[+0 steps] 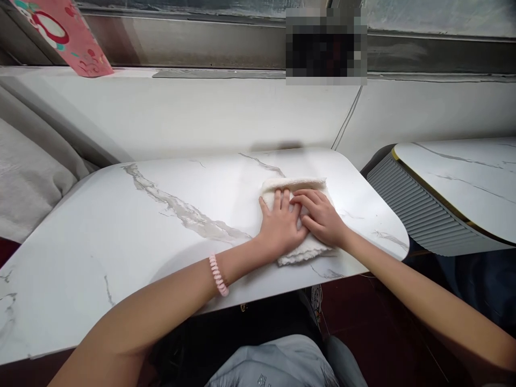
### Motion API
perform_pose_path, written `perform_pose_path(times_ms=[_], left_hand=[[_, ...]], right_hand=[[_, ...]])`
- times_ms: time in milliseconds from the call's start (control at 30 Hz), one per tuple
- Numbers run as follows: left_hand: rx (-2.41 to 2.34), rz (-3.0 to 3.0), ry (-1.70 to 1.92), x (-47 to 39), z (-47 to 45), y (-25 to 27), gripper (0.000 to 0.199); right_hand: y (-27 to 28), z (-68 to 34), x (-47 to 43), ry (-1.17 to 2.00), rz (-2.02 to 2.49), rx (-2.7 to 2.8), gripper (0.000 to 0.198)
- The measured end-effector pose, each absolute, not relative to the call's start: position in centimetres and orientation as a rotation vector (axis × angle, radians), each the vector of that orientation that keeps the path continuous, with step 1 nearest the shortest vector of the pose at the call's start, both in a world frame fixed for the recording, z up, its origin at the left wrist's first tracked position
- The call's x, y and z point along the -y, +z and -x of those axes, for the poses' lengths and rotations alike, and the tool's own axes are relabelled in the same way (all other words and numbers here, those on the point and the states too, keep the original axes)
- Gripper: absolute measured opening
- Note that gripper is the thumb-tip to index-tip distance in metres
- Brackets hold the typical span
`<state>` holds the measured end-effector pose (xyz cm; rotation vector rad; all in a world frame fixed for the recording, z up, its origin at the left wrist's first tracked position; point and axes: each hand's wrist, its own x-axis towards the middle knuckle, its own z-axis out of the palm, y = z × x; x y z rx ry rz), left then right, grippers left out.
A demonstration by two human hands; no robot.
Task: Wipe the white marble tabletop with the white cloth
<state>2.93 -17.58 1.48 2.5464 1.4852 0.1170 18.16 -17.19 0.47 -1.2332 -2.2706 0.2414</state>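
A cream-white cloth [294, 184] lies folded on the white marble-patterned tabletop [161, 252], right of its middle. Flat on the cloth rests my left hand [280, 226], with its fingers spread and pointing toward the wall. My right hand [322, 217] lies beside it, its fingers stretched over the cloth and overlapping the left hand's fingers and thumb. Ragged edges of the cloth show below and to the right of the hands. A pink coiled band [218, 275] circles my left wrist.
Behind the table runs a white wall [201, 113] with a window ledge above, where a pink printed packet [88, 59] stands. Thin cables [346, 118] hang down the wall. At right is a ribbed grey cabinet [415, 215] with a marble-patterned top; grey fabric [32, 166] drapes at left.
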Motion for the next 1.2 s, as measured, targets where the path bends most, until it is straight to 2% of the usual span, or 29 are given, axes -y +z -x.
perform_pose_path(times_ms=[333, 633, 933, 1200], left_hand=[[-1.539, -2.532, 0.240, 7.9, -6.8, 0.9, 0.057], [-1.551, -2.538, 0.190, 1.7, -8.7, 1.1, 0.058], [-1.573, -2.534, 0.211, 2.0, -8.9, 1.0, 0.058], [-1.523, -2.528, 0.211, 6.5, -9.1, 1.1, 0.059]], right_hand=[[-0.6, -21.6, 6.7, 0.224, 1.267, 2.134, 0.031], [-1.0, -23.3, 0.3, 0.254, 1.268, 2.044, 0.031], [-1.0, -23.5, 0.6, 0.225, 1.289, 2.052, 0.031], [-1.0, -23.9, 5.5, 0.202, 1.284, 2.078, 0.032]])
